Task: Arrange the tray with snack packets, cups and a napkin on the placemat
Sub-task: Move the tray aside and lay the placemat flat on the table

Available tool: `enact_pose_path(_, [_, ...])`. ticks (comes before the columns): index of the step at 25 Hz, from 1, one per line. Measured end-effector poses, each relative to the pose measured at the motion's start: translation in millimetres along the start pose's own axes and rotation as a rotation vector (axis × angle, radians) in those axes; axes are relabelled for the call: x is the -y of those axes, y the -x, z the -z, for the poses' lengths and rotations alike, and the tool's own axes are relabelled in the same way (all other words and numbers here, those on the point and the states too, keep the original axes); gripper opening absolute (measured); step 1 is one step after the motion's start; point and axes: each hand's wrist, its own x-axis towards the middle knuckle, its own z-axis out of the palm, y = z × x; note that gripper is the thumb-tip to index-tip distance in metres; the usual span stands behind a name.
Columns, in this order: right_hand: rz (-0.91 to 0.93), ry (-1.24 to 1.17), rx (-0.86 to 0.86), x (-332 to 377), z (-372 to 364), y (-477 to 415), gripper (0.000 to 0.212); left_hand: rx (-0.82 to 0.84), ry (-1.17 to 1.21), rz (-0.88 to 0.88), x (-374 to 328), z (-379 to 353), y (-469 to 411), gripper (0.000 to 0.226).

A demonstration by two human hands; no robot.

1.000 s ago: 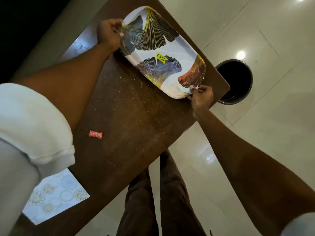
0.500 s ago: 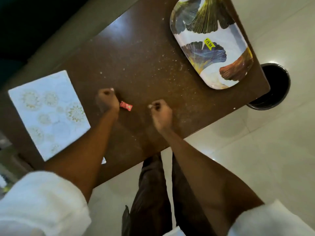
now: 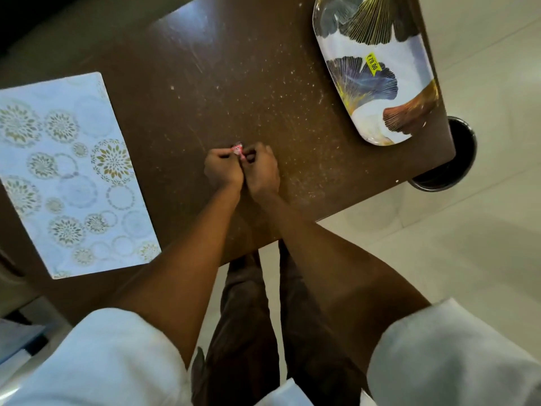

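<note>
Fingers point(image 3: 224, 155): curled in on both hands, tips pressed together around a small red packet point(image 3: 237, 149); nothing else held.
Packet: at twelve o'clock of the knuckles, near the middle of the table; resting on the wood or lifted just off it, cannot tell; only one end showing, the rest hidden.
Handling: likely feather-light, crinkly and a bit slick; easy to crush or flick away, so best a gentle pinch at the crimped ends, not the middle.
Look: glossy red wrapper with a pale patch, tiny against the hands.
Left hand point(image 3: 222, 169): knuckles up, pinching the packet's left side.
Right hand point(image 3: 262, 168): touching the left, fingertips folded onto the packet's right side, seemingly pinching too.
Table point(image 3: 205, 83): dark brown wood, speckled with pale crumbs.
Placemat point(image 3: 67, 171): nine o'clock from the hands, flat, pale blue with gold flower rings.
Tray point(image 3: 366, 118): one o'clock, at the far corner, white with fan-leaf print and a yellow sticker point(image 3: 372, 63); not yet on the placemat.
Bin point(image 3: 456, 159): three o'clock, on the floor beside the table.
</note>
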Motion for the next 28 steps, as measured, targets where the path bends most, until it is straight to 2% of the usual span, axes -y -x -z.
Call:
enact_pose_path(4, [-0.133, -0.057, -0.186, -53, 53, -1, 0.011, 0.188, -0.130, -0.156, -13, -56, 58, 0.016])
enact_pose_path(8, [-0.247, -0.054, -0.365, -117, 136, -8, 0.011, 0.396, -0.128, -0.252, -32, -127, 138, 0.022])
enact_pose_path(12, [-0.325, -0.051, -0.403, -165, 196, -16, 0.016, 0.522, -0.195, -0.281, -44, -173, 187, 0.026])
enact_pose_path(16, [-0.316, -0.053, -0.391, -160, 198, -16, 0.017, 0.529, -0.172, -0.261, -40, -172, 188, 0.027])
enact_pose_path(19, [-0.264, -0.078, -0.456, -134, 186, -2, 0.025, 0.425, -0.087, -0.245, -34, -135, 169, 0.025])
enact_pose_path(21, [-0.183, -0.060, -0.458, -113, 170, 8, 0.023, 0.265, -0.105, -0.280, -20, -93, 146, 0.021])
enact_pose_path(25, [0.010, 0.092, -0.265, -49, 114, 28, 0.018, -0.130, -0.200, -0.312, 26, 24, 69, 0.018])
enact_pose_path(28, [0.160, 0.170, -0.060, 3, 52, 36, 0.023, -0.449, -0.196, -0.086, 58, 117, -2, 0.035])
